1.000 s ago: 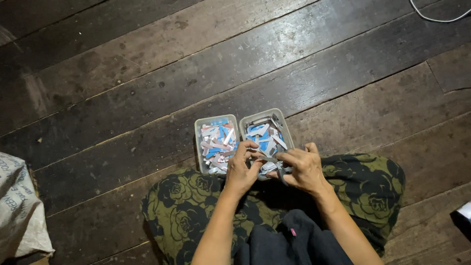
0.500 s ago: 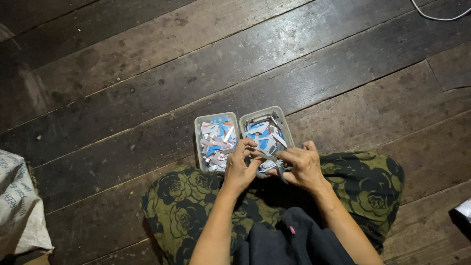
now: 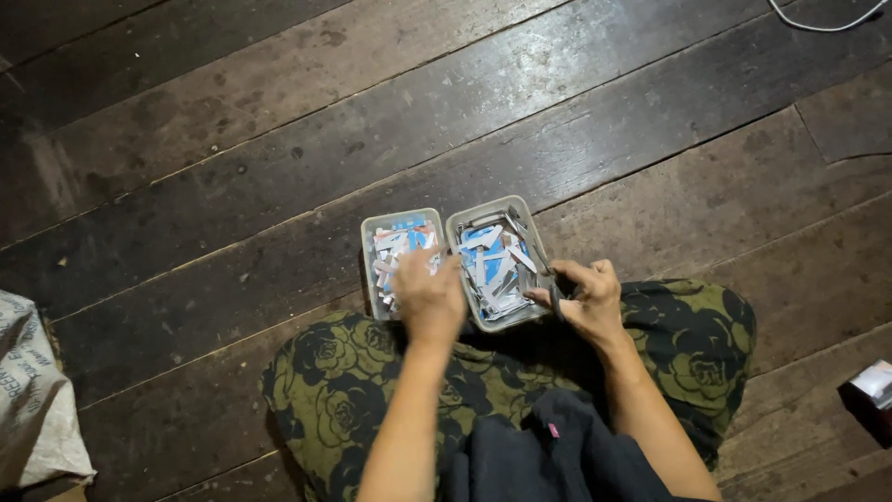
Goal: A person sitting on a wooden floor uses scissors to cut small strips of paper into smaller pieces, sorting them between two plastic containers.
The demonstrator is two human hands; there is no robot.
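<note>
Head view, left hand (image 3: 429,302) over paper-filled trays (image 3: 401,223), grip unclear, right hand (image 3: 583,299) grasping scissors (image 3: 555,299).

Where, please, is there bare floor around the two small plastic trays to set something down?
The dark wooden floor planks lie bare beyond and left of the two clear plastic trays of paper slips, as far as the white sack. It is crowded near the green floral cushion, where the left hand and right hand meet the trays.
</note>
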